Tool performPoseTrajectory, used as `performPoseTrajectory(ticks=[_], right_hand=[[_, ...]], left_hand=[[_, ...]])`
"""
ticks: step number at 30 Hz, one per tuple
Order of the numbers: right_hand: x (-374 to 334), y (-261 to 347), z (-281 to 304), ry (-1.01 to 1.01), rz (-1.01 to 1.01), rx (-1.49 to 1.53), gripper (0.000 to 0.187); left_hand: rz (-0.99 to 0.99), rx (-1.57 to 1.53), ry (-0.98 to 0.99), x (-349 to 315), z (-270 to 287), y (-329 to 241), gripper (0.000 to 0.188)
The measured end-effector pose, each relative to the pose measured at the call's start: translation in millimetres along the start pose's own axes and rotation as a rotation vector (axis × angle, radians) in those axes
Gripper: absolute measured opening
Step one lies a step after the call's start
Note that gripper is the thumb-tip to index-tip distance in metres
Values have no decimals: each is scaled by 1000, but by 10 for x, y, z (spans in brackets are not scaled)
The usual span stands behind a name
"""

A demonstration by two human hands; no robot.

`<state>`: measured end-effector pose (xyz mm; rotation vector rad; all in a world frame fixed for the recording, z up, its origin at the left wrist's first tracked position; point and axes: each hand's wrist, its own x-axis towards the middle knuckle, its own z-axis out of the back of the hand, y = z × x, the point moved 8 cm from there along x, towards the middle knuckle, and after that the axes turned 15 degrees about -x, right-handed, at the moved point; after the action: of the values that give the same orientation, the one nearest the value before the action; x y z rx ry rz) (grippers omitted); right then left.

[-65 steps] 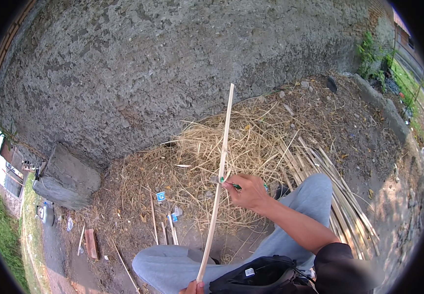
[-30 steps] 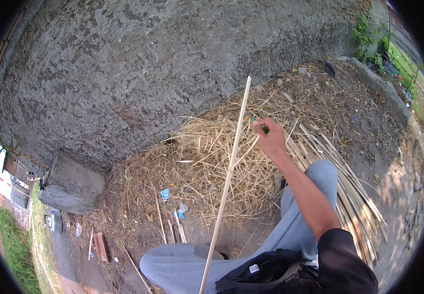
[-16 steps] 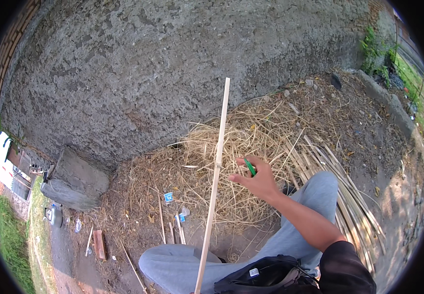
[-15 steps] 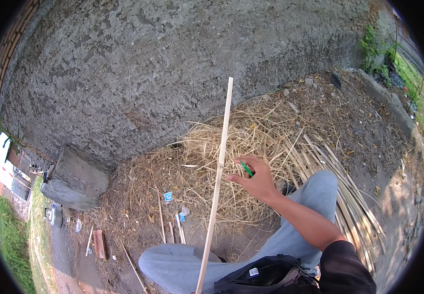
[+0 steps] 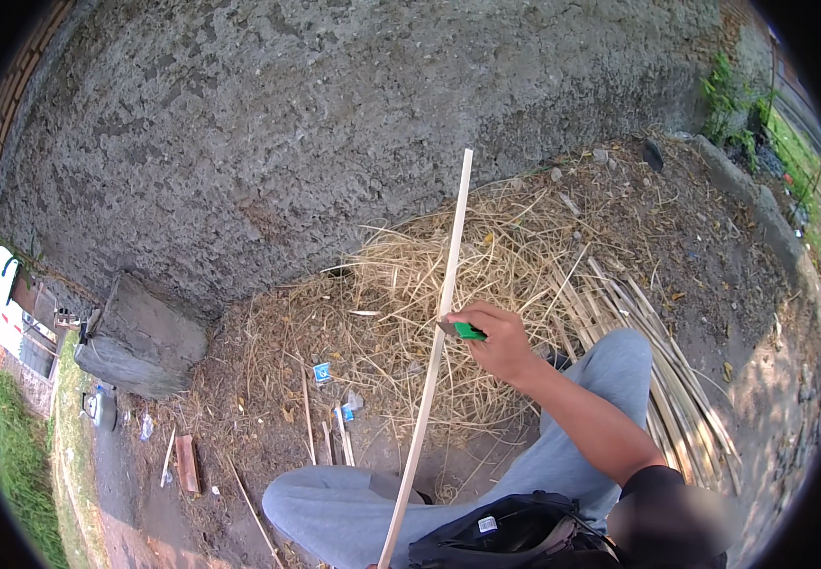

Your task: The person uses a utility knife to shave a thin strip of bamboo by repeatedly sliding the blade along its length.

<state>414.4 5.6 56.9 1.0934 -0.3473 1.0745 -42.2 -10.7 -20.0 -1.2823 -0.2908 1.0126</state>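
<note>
Right hand is pinching the green-handled knife at the pale strip, left hand barely peeking in near, grip impossible to tell.

I count one hand of mine plainly in sight, its fingers around one green-handled knife, and one long pale strip. My bent knees make two, with one black bag between them. On the ground I have one heap of shavings, one bundle of strips too overlapped for me to number, two blue packets, one clear plastic scrap and three narrow sticks grouped near those packets. Farther left I get one reddish-brown block, one pale stick beside it, and one big grey block.
</note>
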Motion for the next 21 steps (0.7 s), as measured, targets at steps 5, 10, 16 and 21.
performPoseTrajectory(ticks=[5,10,16,21], right_hand=[[-32,73,-4,19,67,-181,27],[-21,4,-118,168,15,-111,23],[-38,-25,-205,339,-19,-187,19],[-93,34,-266,412,-12,-345,20]], left_hand=[[56,-70,21,-136,23,331,33],[124,-105,16,-146,88,461,32],[20,44,2,-106,90,92,32],[-74,153,-1,-107,113,44,32]])
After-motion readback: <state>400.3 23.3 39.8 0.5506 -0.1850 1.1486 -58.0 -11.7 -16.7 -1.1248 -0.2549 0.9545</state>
